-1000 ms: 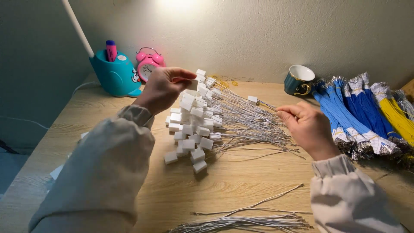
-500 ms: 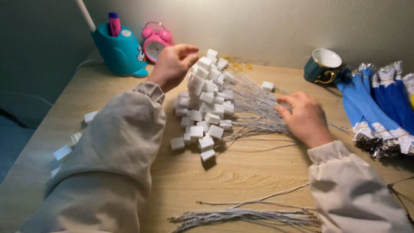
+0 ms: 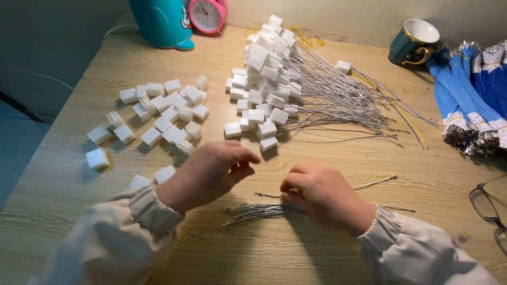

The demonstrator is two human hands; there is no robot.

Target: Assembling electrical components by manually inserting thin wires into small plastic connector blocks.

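Under the right hand (image 3: 325,198) fingers lies a grey wire bundle (image 3: 259,211).

Right hand (image 3: 322,196) hides part of the wire bundle (image 3: 259,211); glasses (image 3: 488,207) cut off

Both hands rest at the near edge of the surface (image 3: 369,153), the left hand (image 3: 208,174) just left of the right hand (image 3: 322,195). A small bundle of loose wires (image 3: 259,211) lies under the right hand, reaching left toward the other. Behind the hands lies a heap of wires with connector blocks (image 3: 274,79); left of it, scattered loose connector blocks (image 3: 163,113). A clock (image 3: 207,15) stands at the back left, a mug (image 3: 414,42) at the back right, tied wire bundles (image 3: 470,100) right of the mug, glasses (image 3: 488,208) at the near right edge.
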